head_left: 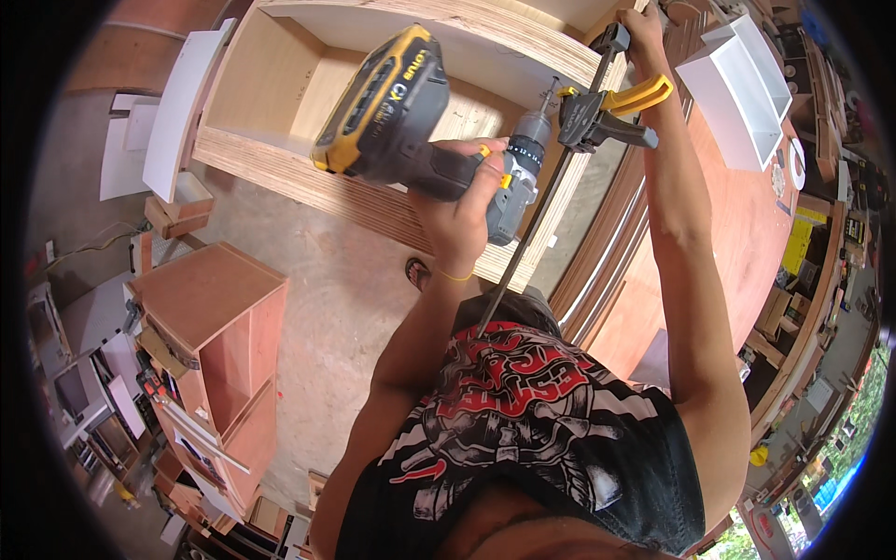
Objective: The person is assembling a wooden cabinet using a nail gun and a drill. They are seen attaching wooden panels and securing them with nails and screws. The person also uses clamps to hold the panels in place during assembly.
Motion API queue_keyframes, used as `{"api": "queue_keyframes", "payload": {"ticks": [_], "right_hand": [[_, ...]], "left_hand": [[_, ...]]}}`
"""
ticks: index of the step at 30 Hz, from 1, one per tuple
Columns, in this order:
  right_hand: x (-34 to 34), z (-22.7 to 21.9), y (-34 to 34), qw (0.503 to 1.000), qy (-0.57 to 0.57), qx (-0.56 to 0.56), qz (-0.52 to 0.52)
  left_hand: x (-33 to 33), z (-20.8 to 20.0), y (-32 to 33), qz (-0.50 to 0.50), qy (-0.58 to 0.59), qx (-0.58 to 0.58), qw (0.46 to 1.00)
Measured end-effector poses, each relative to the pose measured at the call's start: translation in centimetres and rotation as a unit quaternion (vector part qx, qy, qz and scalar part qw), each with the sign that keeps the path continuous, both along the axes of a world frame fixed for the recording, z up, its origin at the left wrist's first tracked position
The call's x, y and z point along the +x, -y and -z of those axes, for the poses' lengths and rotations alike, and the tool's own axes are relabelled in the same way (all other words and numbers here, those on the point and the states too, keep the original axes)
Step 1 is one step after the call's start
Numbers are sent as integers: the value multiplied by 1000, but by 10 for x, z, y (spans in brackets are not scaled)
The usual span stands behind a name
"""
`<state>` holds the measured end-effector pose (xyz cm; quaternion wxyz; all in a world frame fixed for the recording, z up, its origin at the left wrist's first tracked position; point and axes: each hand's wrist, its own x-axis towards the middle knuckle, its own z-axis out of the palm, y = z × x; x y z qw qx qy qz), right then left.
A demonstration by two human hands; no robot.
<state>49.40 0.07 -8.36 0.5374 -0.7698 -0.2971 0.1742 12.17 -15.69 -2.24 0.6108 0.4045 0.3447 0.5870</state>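
My left hand (462, 210) is wrapped round the grip of a yellow-and-black cordless drill (401, 112). The drill's chuck (530, 135) points up and right, its thin bit (553, 91) close to the white inner panel of a plywood cabinet (280, 173); whether it touches, I cannot tell. Beside the chuck, a bar clamp (583, 121) with a yellow lever lies across the cabinet's right end. My right hand (642, 30) is closed at the far end of the clamp, next to its black jaw (613, 39). What its fingers hold is partly hidden.
On the right, a white divided box (737, 89) rests on a wooden worktop (714, 224). Long brown boards (611, 252) lie between worktop and cabinet. A brown wooden cabinet (224, 308) stands at left on the concrete floor (322, 373). A white panel (182, 117) leans at far left.
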Motion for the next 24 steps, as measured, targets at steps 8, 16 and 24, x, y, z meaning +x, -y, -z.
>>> {"api": "queue_keyframes", "payload": {"ticks": [8, 16, 24], "right_hand": [[-1, 2, -1, 999, -34, 39, -7], [20, 24, -3, 998, -50, 45, 10], [-2, 4, 4, 992, -46, 117, -6]], "left_hand": [[3, -4, 1, -1, -13, -11, 1000], [8, -5, 1, -5, 7, -14, 1000], [14, -1, -6, -3, -14, 0, 1000]]}}
